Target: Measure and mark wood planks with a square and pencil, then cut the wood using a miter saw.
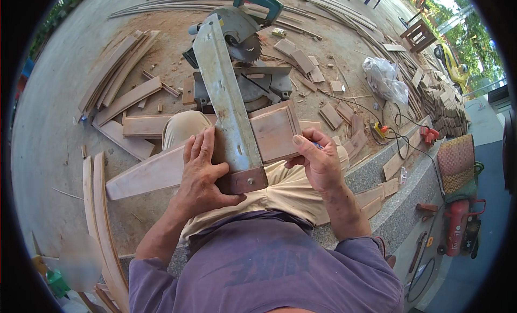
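Note:
A large try square (223,92), with a worn metal blade and a dark wooden stock, lies across a long wooden board (276,131) over my lap. My left hand (199,173) grips the square at its stock, the thumb along the stock and the fingers pressed over the board. Beside the board's right end, my right hand (320,159) is closed in a pinch, its fingertips against the board's edge. A bit of something blue shows between those fingers; most of it is hidden.
A mitre saw (242,49) with a bare toothed blade stands just beyond my knees. Stacked boards (118,70) lie at the left, offcuts (301,60) at the right. A power cord with a yellow socket (381,131), a plastic bag (385,78) and a red machine (458,227) are further right.

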`<state>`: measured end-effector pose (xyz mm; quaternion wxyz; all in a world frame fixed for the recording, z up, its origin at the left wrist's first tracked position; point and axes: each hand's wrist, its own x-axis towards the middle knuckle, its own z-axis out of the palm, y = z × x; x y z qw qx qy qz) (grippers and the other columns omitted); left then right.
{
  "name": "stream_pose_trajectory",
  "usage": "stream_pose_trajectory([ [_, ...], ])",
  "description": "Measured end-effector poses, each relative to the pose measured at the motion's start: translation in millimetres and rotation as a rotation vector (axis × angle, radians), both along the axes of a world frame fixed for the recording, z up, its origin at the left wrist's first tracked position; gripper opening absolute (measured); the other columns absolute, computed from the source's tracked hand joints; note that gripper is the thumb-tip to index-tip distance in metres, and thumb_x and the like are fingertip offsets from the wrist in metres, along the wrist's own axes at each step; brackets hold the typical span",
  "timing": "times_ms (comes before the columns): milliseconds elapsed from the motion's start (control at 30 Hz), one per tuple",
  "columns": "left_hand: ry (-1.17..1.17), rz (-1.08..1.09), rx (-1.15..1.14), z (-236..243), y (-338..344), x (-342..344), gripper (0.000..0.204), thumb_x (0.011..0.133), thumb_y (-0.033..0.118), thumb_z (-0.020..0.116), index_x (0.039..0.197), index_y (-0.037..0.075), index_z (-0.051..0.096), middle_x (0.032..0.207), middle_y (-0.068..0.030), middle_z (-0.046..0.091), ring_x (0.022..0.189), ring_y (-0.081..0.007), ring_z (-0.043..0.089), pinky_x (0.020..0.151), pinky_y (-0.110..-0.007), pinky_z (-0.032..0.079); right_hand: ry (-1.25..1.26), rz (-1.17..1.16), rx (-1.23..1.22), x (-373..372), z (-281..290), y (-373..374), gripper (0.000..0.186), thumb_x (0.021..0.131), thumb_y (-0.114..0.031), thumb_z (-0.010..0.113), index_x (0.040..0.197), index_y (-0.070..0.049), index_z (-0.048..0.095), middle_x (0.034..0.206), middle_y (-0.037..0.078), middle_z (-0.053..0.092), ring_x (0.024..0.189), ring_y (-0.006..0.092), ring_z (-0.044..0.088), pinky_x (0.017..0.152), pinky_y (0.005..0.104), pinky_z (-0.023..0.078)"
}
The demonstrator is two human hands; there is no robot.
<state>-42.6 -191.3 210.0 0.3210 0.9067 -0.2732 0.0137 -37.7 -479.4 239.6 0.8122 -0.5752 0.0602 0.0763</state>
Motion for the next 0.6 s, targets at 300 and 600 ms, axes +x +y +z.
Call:
stream_pose_trajectory([
  [300,0.002,-0.108,0.055,17.1,-32.6,20.1,0.081,0.048,0.059,0.093,0.097,0.0,0.067,0.159,-0.0419,0.02,0.152,-0.0586,0.015,0.126,-0.062,0.009,0.002,0.007,-0.013,-22.6,-2.7,-12.4,0.025,0.101,-0.019,0.071,0.114,0.002,0.068,0.097,0.007,0.074,0.08,0.0112,0.071,0.069,0.0278,0.063],
  [600,-0.068,-0.074,0.016,13.3,-42.8,14.5,0.097,0.048,0.061,0.096,0.099,-0.009,0.054,0.159,-0.044,0.012,0.149,-0.0649,0.012,0.124,-0.067,0.012,-0.005,-0.005,-0.042,-19.5,-2.7,-8.4,0.024,0.101,-0.018,0.071,0.114,0.002,0.068,0.097,0.008,0.074,0.079,0.0122,0.073,0.068,0.0283,0.063],
])
